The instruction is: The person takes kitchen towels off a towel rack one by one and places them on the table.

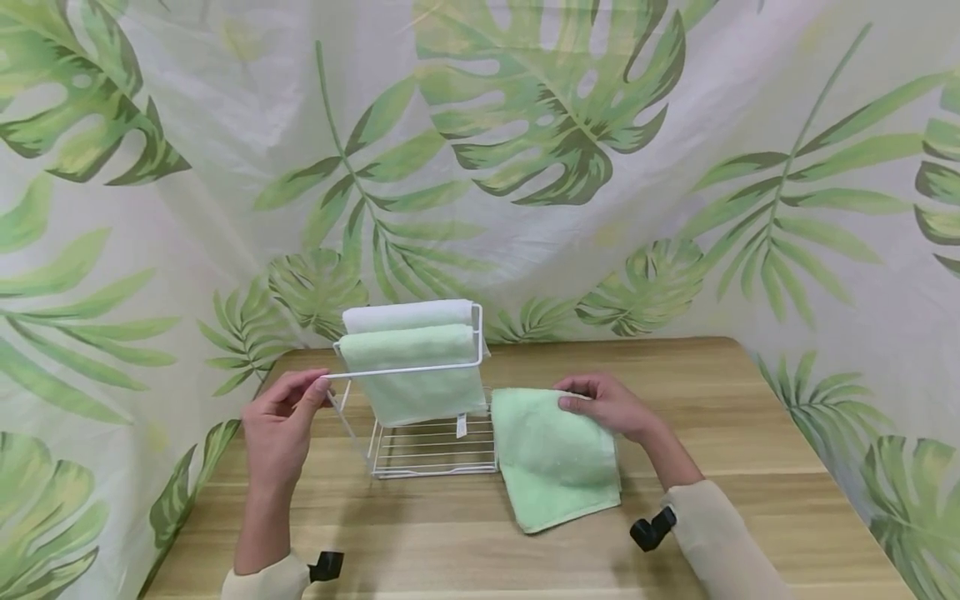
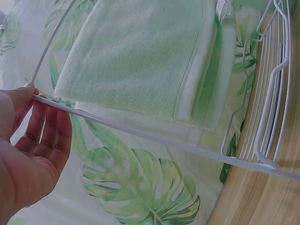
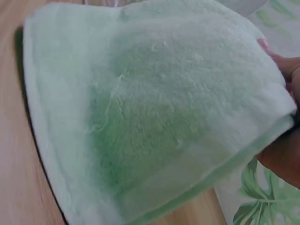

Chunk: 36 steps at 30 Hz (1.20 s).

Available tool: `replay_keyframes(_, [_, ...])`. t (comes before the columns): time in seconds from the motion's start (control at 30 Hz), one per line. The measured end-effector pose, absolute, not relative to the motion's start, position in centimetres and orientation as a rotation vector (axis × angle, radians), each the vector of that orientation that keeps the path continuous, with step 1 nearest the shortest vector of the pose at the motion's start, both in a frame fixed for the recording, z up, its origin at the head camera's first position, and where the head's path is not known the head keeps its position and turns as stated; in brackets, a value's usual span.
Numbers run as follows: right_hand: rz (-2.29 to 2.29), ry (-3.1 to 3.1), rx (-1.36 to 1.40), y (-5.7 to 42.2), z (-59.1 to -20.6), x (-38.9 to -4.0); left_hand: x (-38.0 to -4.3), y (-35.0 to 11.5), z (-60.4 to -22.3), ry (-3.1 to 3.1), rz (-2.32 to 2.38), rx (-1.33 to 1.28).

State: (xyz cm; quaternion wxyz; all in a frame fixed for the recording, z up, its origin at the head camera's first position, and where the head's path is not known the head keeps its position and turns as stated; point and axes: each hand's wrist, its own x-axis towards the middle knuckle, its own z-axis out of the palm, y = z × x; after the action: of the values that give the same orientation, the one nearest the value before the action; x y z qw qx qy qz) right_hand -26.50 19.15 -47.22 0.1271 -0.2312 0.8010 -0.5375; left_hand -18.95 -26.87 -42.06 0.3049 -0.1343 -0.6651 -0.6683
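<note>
A white coated-metal wire rack (image 1: 435, 474) stands on a pale brown wood-grain table (image 1: 450, 550), and just right of it is a light green rectangular terry-cloth towel (image 1: 558, 458), its left edge against the rack's right side and its body slanting down toward the near side of the rack; whether its lowest corner touches the table I cannot tell. The person's right hand (image 1: 607, 407), farther right of the rack, pinches this towel at its upper right part, thumb on the near face and fingers behind. The left hand (image 1: 277, 429), at the rack's left side, pinches the near left end of the rack's top rail between thumb and curved fingers, so the towel lies well apart from it, across the rack. Over the rack's upper bars hang a second light green terry towel (image 1: 416, 383) and, behind it, a white terry towel (image 1: 397, 315). At the lower right edge of the hanging green one, above the rack's wire base, dangles a small white rectangular tag (image 1: 461, 425) with faint marks too small to read
</note>
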Motion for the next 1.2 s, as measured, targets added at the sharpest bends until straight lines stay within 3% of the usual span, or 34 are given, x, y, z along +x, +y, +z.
replay_keyframes(0.57, [-1.375, 2.694, -0.672, 18.8, -52.5, -31.0, -19.1, -27.1, -42.1, -1.785, -1.737, -0.308])
replay_keyframes(0.9, [-1.281, 2.811, -0.706, 18.1, -55.6, -31.3, -18.8, -26.9, -42.1, -1.753, -1.743, -0.331])
replay_keyframes(1.2, [-1.250, 2.910, -0.609, 17.7, -55.9, -31.4, -18.8, -26.9, -42.0, -1.754, -1.715, -0.276])
